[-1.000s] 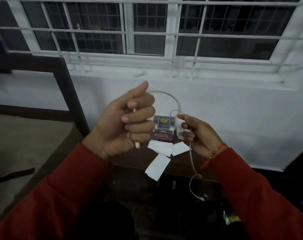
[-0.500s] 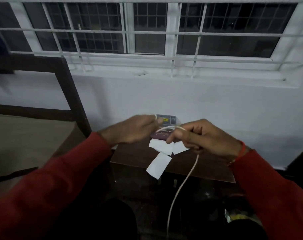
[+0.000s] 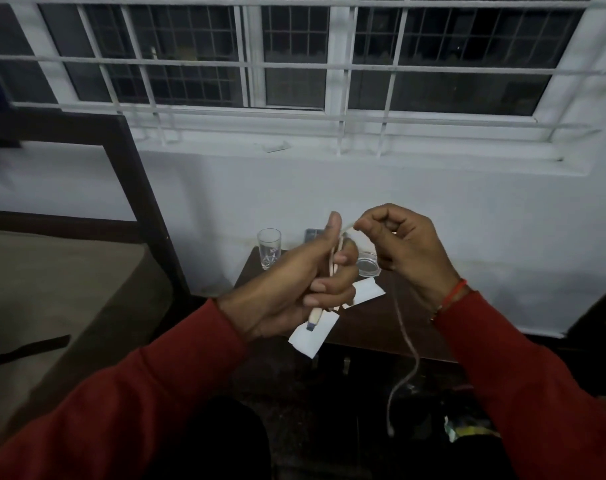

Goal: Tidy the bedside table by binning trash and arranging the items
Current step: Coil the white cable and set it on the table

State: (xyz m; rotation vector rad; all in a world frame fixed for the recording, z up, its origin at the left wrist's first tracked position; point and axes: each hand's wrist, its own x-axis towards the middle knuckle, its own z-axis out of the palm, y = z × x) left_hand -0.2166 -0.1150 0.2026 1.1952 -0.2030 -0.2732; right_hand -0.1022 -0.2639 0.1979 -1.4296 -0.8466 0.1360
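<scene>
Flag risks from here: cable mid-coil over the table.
1. The cable has a long loose tail hanging from the right hand past the table edge; it may swing and snag.
2. The glass stands near the left hand; a wide winding motion could tip it.
3. A paper slip overhangs the edge and could be swept off.
</scene>
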